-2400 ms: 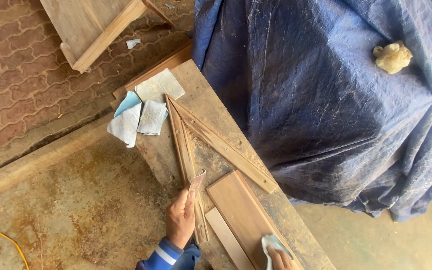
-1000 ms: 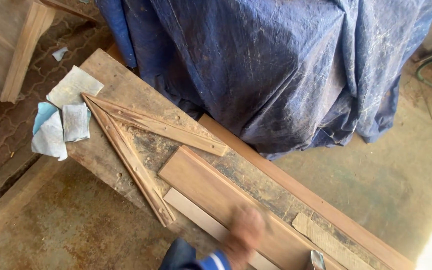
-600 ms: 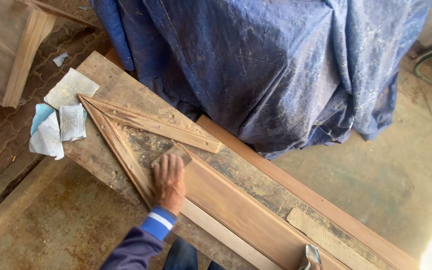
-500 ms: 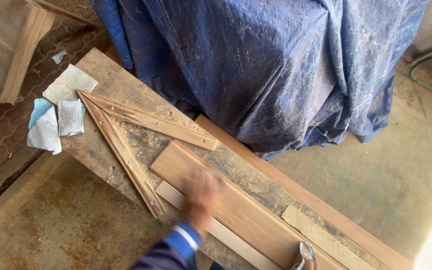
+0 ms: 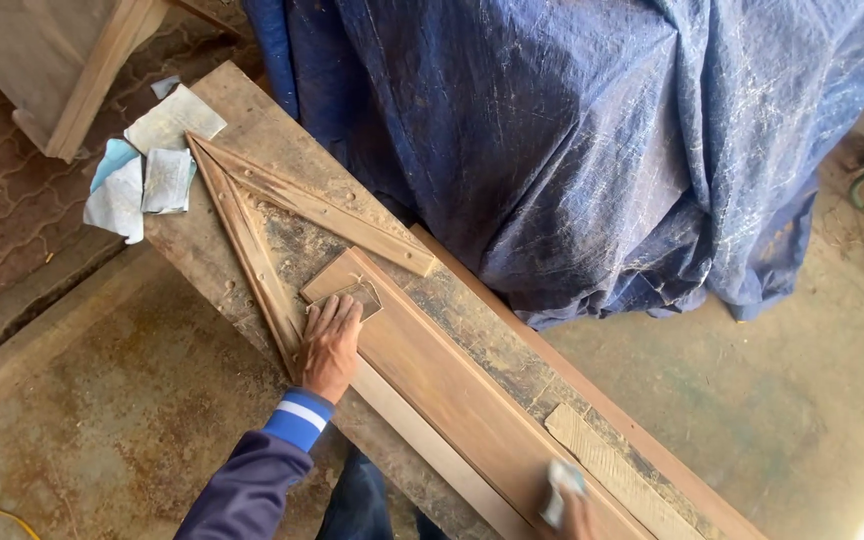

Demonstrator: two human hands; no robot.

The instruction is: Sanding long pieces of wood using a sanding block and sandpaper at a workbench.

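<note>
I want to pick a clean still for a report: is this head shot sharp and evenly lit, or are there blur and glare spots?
Head view: mostly sharp, soft daylight, faint shadows. The left hand on the sandpaper and board is crisp; the right hand, cut off at the bottom edge, is slightly blurred. The bottom right corner is blown out white. The tarp shows a dull sheen.

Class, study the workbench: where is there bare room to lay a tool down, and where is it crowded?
Bare bench top shows inside the V of the two moulding strips, and near the blue tarp edge. It is crowded at the far corner with sandpaper sheets, and along the long plank under the left hand.
</note>
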